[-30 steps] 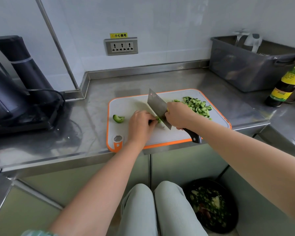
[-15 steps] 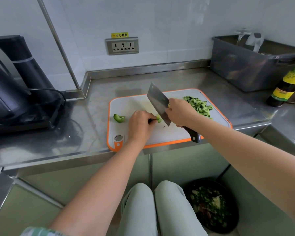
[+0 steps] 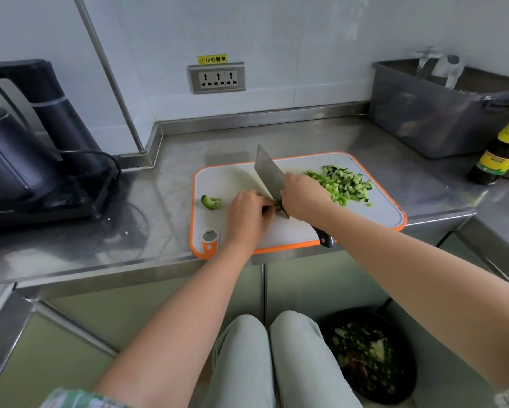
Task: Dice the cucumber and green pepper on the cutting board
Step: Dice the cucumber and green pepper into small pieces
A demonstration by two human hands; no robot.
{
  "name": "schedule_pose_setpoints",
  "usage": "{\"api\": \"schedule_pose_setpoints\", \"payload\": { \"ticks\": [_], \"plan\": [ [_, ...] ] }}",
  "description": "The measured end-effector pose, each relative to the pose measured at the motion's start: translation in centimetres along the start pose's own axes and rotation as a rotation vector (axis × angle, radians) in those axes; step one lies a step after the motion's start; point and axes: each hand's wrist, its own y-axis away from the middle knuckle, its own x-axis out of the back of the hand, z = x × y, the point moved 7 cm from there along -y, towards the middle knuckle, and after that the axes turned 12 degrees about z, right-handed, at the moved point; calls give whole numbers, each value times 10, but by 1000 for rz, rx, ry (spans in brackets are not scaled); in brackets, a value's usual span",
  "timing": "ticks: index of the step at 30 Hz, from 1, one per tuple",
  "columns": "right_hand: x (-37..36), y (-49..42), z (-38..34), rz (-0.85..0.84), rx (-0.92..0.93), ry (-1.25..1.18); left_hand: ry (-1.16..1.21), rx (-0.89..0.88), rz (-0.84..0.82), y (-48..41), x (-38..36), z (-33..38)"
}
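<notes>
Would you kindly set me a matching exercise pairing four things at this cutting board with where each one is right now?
Things:
1. cleaver
2. diced pile
3. curled pepper piece
4. green piece at the blade

Places:
A. lying alone on the left part of the cutting board
B. held by the left hand
C. gripped by the right hand
D. heaped on the board's far right part

Pairs: 1-C, 2-D, 3-A, 4-B

Kettle [image 3: 9, 160], grey bin [image 3: 435, 119], sauce bottle [image 3: 503, 151], socket [image 3: 217, 78]
</notes>
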Motion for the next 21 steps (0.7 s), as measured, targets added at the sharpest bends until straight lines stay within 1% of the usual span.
{"api": "schedule_pose_setpoints", "payload": {
  "ticks": [3,6,10,18,21],
  "plan": [
    [5,0,14,19,-54,-85,6,9,2,0,1,0],
    [10,2,14,-30,-10,-40,12,44,-3,0,0,-2],
    [13,0,11,-67,17,-22,84,115,4,-1,1,-5],
    [4,4,1,-112,34,-3,89,87,0,0,1,-6],
    [-1,3,-5,-66,34,11,84,73,5,1,3,-5]
  ]
}}
